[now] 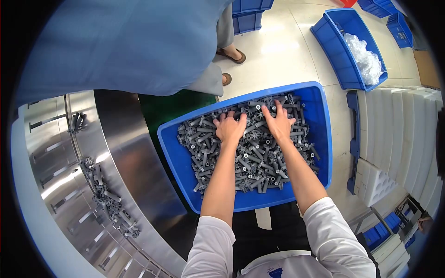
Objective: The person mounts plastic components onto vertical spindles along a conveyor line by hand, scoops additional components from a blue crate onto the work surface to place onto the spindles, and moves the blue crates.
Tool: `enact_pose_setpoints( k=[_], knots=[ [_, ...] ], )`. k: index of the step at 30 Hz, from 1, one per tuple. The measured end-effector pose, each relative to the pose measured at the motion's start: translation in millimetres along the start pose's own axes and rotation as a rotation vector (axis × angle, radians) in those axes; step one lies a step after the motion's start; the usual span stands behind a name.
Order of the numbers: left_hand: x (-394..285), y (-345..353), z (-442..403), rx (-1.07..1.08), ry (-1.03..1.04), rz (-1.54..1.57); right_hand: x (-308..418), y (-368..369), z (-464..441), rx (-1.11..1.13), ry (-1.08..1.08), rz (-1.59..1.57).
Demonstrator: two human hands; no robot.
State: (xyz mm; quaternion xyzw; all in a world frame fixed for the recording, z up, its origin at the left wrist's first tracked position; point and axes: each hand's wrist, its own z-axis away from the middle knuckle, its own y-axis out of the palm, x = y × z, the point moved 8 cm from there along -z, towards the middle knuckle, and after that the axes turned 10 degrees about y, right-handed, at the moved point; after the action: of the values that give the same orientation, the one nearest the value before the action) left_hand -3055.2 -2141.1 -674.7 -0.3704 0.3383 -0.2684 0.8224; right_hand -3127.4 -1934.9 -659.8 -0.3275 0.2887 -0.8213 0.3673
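Observation:
A big blue bin (245,206) stands in front of me, filled with a heap of grey plastic tube parts (248,160), some with star-shaped ends. My left hand (229,126) rests on the heap, fingers spread and pointing away from me. To its right, my right hand (278,121) also lies on the parts with its fingers apart. Both palms face down, and some fingertips dip among the pieces. Neither hand is visibly gripping a part.
On my left runs a metal workbench (125,139) with a row of similar grey parts (109,197). A person in blue clothing (125,46) stands beyond the bin. At right are a blue crate (331,51) holding clear plastic bags (364,58) and stacked white foam trays (394,129).

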Motion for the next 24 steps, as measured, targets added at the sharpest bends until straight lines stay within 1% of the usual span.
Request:
enact_pose_setpoints(
  k=[3, 5, 6, 7, 8, 9, 11, 12, 13, 15, 17, 18, 21, 22, 23, 24],
  knots=[
    [1.9, -7.6, -10.6, 0.107, 0.061, 0.031, 5.2, -6.2, 2.2, 0.007, -0.092, 0.039],
    [-2.2, -9.8, -16.8, 0.073, 0.082, 0.012, 3.9, -3.2, -12.1, 0.026, -0.163, 0.033],
    [-2.8, -9.0, -19.2, 0.056, 0.093, 0.003, 2.2, -1.6, -14.0, 0.034, -0.140, -0.011],
    [-5.9, -7.2, -17.1, -0.011, 0.092, -0.043, 0.5, 0.5, -15.8, 0.043, -0.116, -0.055],
    [-2.2, -1.1, -20.2, 0.032, 0.055, -0.015, -1.3, 2.7, -17.7, 0.052, -0.092, -0.099],
    [-3.0, -1.1, -22.0, 0.076, 0.017, 0.013, -0.7, 2.1, -16.2, 0.016, -0.096, -0.070],
    [-1.9, -1.0, -19.0, 0.151, -0.067, 0.031, -6.2, 1.5, -11.0, 0.015, -0.092, -0.006],
    [0.4, 0.9, -21.1, 0.155, -0.072, 0.062, -7.2, 0.8, -9.5, 0.014, -0.090, 0.025],
    [4.1, 1.8, -23.6, 0.160, -0.078, 0.094, -8.3, 1.4, -14.3, 0.006, -0.155, 0.014],
    [1.8, 5.1, -24.0, 0.188, -0.071, 0.141, -9.6, 1.6, -18.1, 0.022, -0.174, -0.045],
    [-6.2, 8.8, -22.5, 0.189, -0.070, 0.079, -12.8, 6.3, -26.1, 0.008, -0.195, -0.157],
    [-7.9, 9.9, -22.9, 0.186, -0.070, 0.044, -14.6, 9.3, -27.0, -0.003, -0.189, -0.160],
    [-2.5, 16.3, -18.1, 0.204, -0.073, 0.142, -20.6, 6.5, -23.1, -0.016, -0.179, -0.161],
    [-0.6, 18.9, -14.9, 0.205, -0.078, 0.168, -22.1, 3.1, -18.8, 0.014, -0.164, -0.165],
    [8.3, 29.6, -13.3, 0.239, -0.137, 0.281, -23.0, -0.7, -14.3, 0.043, -0.150, -0.168],
    [8.9, 30.0, -14.0, 0.205, -0.133, 0.317, -24.2, -2.3, -11.6, 0.073, -0.135, -0.171]
  ],
)
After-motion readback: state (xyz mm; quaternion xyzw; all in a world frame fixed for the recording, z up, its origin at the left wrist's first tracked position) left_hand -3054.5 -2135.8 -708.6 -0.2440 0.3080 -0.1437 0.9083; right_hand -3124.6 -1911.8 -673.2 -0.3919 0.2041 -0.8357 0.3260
